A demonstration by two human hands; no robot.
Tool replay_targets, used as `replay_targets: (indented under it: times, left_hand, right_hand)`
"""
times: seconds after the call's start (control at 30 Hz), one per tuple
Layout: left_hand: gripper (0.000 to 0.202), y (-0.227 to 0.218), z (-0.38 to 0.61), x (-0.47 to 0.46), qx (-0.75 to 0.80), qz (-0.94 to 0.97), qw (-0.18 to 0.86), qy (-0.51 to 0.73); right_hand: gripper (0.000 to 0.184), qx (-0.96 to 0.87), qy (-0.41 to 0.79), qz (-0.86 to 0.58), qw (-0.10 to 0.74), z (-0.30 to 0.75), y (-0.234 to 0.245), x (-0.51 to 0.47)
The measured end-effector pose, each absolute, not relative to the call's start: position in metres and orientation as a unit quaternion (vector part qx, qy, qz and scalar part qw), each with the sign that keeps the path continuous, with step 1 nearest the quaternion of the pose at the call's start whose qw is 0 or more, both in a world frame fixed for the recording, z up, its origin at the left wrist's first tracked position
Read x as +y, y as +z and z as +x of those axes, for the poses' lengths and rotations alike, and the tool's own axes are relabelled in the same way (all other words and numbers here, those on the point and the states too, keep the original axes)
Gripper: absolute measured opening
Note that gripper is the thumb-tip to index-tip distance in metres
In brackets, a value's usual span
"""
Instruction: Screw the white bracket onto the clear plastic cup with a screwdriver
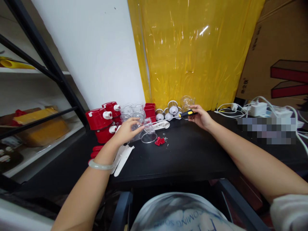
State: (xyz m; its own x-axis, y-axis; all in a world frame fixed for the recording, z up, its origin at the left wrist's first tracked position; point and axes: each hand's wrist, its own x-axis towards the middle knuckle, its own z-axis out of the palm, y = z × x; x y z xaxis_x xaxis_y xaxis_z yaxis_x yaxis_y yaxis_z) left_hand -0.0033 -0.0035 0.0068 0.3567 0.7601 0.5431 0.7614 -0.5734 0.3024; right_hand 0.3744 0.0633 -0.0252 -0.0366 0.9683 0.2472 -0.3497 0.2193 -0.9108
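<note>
My left hand [128, 131] is closed on a clear plastic container [148, 125], whose round rim rests low near the black table. Between the fingers of my right hand [201, 118] is the black-and-yellow handle of a screwdriver [188, 113]. Its long shaft points left, and the tip reaches the clear container; whether it sits in a screw is too small to tell. Small red plastic parts [159, 141] and several loose screws [166, 139] lie just in front of the container. A white elongated part [161, 125] lies behind the shaft.
Red housings with white knobs [99, 119] stand stacked at left. Clear cups [131, 109], a red container [149, 110] and several white-and-metal cylinders [173, 107] line the back. White strips [124, 161] lie by my left forearm. White cables and adapters [258, 109] sit at right.
</note>
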Motion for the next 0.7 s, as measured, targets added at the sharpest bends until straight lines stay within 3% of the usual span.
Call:
replay_targets:
  times: [0.3, 0.43, 0.7]
  left_hand:
    - [0.049, 0.008, -0.003, -0.005, -0.465, -0.822, 0.002, -0.328]
    - [0.046, 0.008, -0.003, -0.005, -0.465, -0.825, 0.009, -0.321]
    - [0.045, 0.007, -0.004, -0.003, -0.455, -0.83, 0.011, -0.322]
  right_hand:
    - [0.035, -0.52, 0.426, -0.413, 0.614, 0.374, -0.033, 0.077]
    - [0.037, -0.504, 0.444, -0.407, 0.619, 0.373, -0.033, 0.076]
    - [0.02, -0.475, 0.518, -0.351, 0.619, 0.372, -0.027, 0.068]
